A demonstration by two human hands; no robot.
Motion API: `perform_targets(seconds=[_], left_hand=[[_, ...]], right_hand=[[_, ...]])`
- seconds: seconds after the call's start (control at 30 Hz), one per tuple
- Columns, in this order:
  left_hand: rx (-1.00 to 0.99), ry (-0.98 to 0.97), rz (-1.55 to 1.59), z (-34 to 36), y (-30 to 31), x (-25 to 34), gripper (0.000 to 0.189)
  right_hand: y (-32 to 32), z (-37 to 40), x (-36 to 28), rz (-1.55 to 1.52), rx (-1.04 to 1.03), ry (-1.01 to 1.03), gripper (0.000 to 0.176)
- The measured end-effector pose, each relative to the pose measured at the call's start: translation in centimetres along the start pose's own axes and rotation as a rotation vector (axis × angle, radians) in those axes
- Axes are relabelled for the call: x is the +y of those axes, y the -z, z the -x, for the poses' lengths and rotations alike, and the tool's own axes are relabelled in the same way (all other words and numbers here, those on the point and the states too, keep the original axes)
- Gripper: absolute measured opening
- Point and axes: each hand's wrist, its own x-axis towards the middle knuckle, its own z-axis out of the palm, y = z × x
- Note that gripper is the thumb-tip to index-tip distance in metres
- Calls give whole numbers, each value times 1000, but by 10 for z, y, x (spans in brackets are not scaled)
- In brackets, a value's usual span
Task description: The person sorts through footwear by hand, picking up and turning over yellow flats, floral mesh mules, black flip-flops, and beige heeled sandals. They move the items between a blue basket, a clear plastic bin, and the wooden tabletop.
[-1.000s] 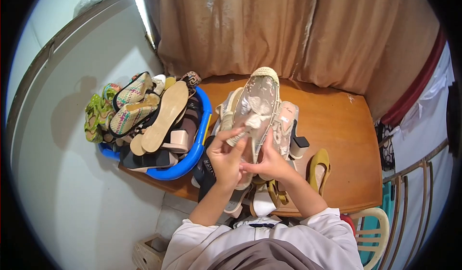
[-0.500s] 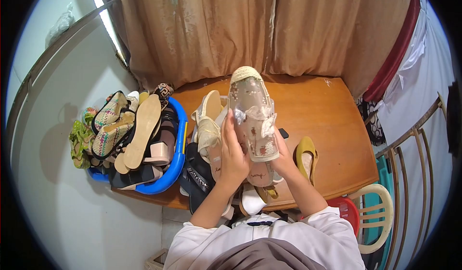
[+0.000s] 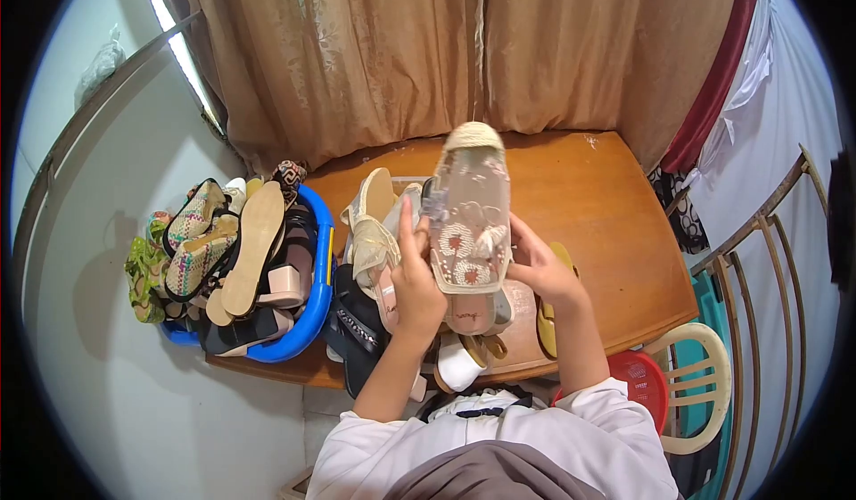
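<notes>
A cream shoe (image 3: 474,206) with a sheer upper and beaded flowers is held up above the wooden table (image 3: 615,223). Its woven toe points away from me. My left hand (image 3: 419,290) grips its left side, fingers against the edge. On the other side my right hand (image 3: 546,264) pinches the lower right edge. Under the shoe, a pink insole with writing (image 3: 470,314) shows. Left of my left hand lie a cream sandal (image 3: 373,246) and black sandals (image 3: 357,326). A mustard flat shoe (image 3: 547,326) is partly behind my right forearm.
A blue basket (image 3: 314,299) full of several mixed shoes sits at the table's left edge. A white shoe (image 3: 459,366) lies near the front edge. Brown curtains (image 3: 392,63) hang behind. A red stool (image 3: 637,384) and cream chair (image 3: 709,393) stand at the right.
The shoe has turned, so its beaded flowers now show more clearly. My right hand has shifted outward and up along its side. The whole view has moved slightly.
</notes>
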Motion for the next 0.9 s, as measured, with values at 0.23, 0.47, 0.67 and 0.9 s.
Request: perform_targets(seconds=[0.23,0.47,0.67,0.9], left_hand=[[-27,-317,-207,8,-20,-3,59],[62,-319,-373,-1,-24,12,45],[-3,-325,-328,-6,-27,10,44],[76,-214,-200,2,-36,18,41]], right_hand=[[-2,10,-20,-354,104,-18,89],[-7,13,-10,-230,367,86,39],[8,18,-10,-161,374,75,33],[6,44,-26,-76,43,81,114]])
